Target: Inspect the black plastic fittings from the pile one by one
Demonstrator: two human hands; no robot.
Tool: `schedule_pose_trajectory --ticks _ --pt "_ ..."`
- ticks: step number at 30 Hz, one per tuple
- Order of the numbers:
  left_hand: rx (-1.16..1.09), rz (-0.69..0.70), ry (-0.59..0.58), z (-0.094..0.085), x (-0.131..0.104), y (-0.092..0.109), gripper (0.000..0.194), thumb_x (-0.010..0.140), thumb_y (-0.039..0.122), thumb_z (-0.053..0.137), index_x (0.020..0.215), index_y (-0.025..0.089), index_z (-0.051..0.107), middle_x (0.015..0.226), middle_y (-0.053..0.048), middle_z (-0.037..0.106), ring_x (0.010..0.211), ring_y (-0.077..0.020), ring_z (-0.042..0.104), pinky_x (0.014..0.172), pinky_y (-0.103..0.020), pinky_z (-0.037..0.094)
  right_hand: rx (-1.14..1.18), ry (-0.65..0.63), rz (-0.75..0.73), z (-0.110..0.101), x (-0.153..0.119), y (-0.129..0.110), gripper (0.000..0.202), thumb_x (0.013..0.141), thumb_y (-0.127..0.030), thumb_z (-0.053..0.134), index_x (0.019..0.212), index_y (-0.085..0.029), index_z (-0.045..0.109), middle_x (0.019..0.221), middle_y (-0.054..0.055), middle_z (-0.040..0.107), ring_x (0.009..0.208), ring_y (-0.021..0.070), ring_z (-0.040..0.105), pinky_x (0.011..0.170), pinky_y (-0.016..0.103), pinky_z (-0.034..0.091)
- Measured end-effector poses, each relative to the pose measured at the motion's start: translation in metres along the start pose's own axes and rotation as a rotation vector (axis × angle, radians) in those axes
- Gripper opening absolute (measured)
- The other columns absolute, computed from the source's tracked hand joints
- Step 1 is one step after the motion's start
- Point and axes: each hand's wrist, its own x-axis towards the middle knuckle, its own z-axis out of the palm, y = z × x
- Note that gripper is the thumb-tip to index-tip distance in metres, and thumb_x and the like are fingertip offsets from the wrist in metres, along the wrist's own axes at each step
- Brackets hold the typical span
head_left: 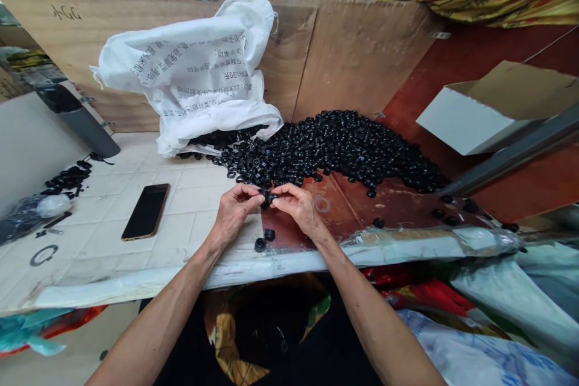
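Observation:
My left hand (239, 208) and my right hand (296, 205) meet over the front part of the table. Fingertips of both are pinched on small black plastic parts (268, 195), held between them; their exact kind is too small to make out. Just beyond my fingers spreads a big heap of small black ring-like plastic parts (344, 145). Two loose black parts (260, 244) lie on the table below my hands, close to the front edge.
A white woven sack (203, 72) spills black parts at the back. A phone (145, 212) lies left, near a flat grey ring (44, 255). A white carton (470, 114) stands right. Below the plastic-wrapped table edge (149, 280), an open yellow sack (235, 347) sits by my lap.

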Motion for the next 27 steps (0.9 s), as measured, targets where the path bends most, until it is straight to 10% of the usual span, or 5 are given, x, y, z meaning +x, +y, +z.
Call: schedule_pose_trajectory --ticks 27 --pt "-0.100 -0.125 -0.150 0.005 -0.003 -0.006 0.029 0.074 0.026 0.081 0.099 0.016 0.070 0.088 -0.001 0.075 0.077 -0.0142 0.069 0.076 -0.027 0.053 -0.294 0.034 -0.263 0.008 -0.001 0.010 0.012 0.092 -0.029 0.065 0.100 -0.021 0.068 0.088 0.003 0.074 0.071 0.0168 0.073 0.068 0.028 0.058"
